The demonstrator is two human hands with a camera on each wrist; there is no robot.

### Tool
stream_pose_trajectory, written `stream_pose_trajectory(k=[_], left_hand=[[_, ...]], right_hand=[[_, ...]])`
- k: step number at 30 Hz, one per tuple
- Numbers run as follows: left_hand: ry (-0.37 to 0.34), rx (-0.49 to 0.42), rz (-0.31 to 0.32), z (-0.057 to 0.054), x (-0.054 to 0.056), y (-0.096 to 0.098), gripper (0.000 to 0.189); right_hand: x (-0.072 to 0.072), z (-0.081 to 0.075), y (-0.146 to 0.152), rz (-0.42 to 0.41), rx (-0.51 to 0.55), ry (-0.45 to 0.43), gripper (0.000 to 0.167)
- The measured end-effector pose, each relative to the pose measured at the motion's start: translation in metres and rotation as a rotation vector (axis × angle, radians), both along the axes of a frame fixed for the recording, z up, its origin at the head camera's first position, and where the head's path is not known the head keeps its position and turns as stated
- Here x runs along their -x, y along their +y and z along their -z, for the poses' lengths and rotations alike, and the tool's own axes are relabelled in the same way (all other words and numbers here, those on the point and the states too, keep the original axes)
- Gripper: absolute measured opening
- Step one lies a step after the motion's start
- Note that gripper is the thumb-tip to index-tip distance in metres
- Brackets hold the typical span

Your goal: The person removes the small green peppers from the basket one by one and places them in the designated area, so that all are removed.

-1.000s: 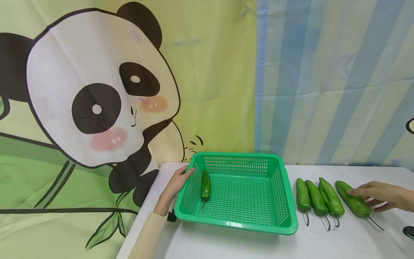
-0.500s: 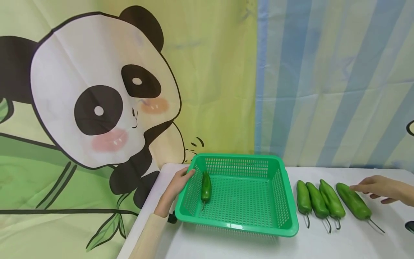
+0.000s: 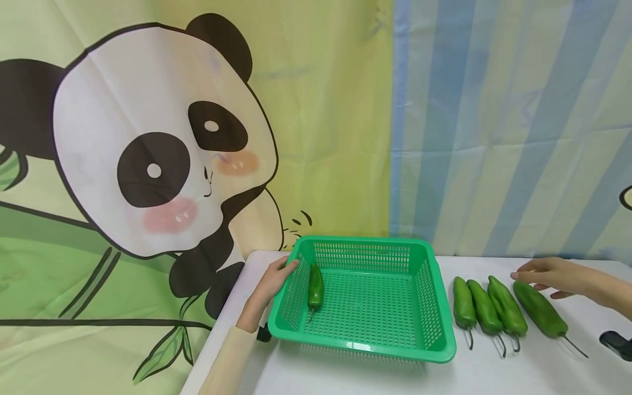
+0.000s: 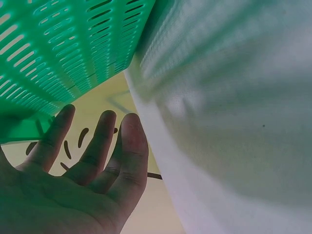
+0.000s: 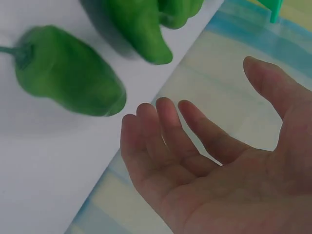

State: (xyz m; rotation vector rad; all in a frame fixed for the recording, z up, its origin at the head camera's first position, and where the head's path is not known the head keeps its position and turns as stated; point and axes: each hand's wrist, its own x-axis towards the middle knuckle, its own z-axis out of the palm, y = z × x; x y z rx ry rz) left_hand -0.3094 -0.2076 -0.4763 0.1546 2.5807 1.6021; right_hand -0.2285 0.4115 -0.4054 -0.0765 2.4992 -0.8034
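Note:
At the left side of a green plastic basket (image 3: 355,346), my left hand (image 3: 272,278) rests against the rim. In the left wrist view its fingers (image 4: 134,151) reach loosely outside the perforated wall; the thumb is mostly hidden there. One green pepper (image 3: 315,288) lies inside the basket along the left wall. My right hand (image 3: 563,276) hovers by the far tip of the rightmost green pepper (image 3: 540,310), holding nothing. The right wrist view shows relaxed, slightly bent fingers (image 5: 170,119) apart from that pepper.
Three more green peppers (image 3: 506,307) lie side by side between the basket and the rightmost one. All stand on a white table (image 3: 484,373), which ends at a curtain (image 3: 340,120) with a panda print. A dark wrist device (image 3: 614,343) shows at the right edge.
My right hand has drawn off the rightmost pepper, moving up and left toward its far tip. That pepper has turned slightly on the table. The left hand stays at the basket.

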Motion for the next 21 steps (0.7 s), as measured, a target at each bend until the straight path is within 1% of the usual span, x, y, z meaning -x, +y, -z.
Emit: stream_pose_trajectory(k=[4,9,13,17,19,21], left_hand=[[0.006,0.01,0.003,0.001,0.0,0.0,0.049],[0.001,0.004,-0.001,-0.002,0.001,0.0,0.048],[-0.005,-0.005,-0.005,-0.003,0.0,0.0,0.048],[-0.004,-0.01,0.002,-0.001,0.0,0.0,0.049],[-0.005,-0.015,0.003,-0.001,0.0,0.0,0.049],[-0.002,-0.019,0.002,-0.001,0.0,0.0,0.049]], right_hand=[[0.0,-0.008,-0.009,-0.019,0.077,0.02,0.072],[0.0,-0.017,-0.025,0.001,0.151,0.001,0.076],[-0.002,-0.019,-0.037,0.022,0.258,-0.009,0.075],[-0.001,-0.016,-0.044,0.04,0.388,-0.049,0.071],[0.0,-0.016,-0.047,0.04,0.447,-0.076,0.068],[0.001,-0.017,-0.049,0.024,0.498,-0.099,0.065]])
